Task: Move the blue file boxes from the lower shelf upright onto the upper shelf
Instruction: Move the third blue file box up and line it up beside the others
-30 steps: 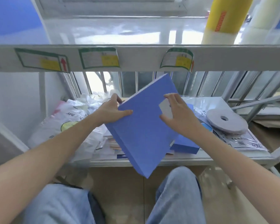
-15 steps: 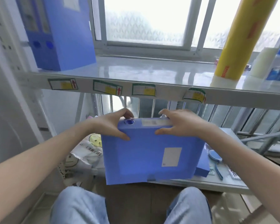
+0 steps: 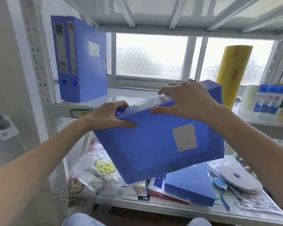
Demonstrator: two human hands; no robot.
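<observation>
White metal shelving fills the view, with frosted windows behind it. Nearest, both bare forearms reach up and forward. The left hand [image 3: 111, 115] clamps the near left corner of a blue file box [image 3: 155, 144], thumb pressed on its broad face and fingers curled over the spine beside the round finger hole. The right hand [image 3: 186, 101] clamps the same spine further along, thumb on the face, fingers over the clear label strip. The box is held in the air, tilted, its spine uppermost and its far end raised, level with the front edge of the upper shelf [image 3: 137, 95] and not resting on it. Below the hands, on the lower shelf [image 3: 170, 207], another blue file box [image 3: 189, 186] lies flat on loose papers; left of it are plastic bags with smiley faces [image 3: 98, 167], and under the right forearm a flat tape roll [image 3: 237, 176]. Beyond the left hand, two blue file boxes [image 3: 78, 59] stand upright side by side at the shelf's left end. Beyond the right hand stand a yellow roll [image 3: 232, 75] and small bottles [image 3: 266, 98].
</observation>
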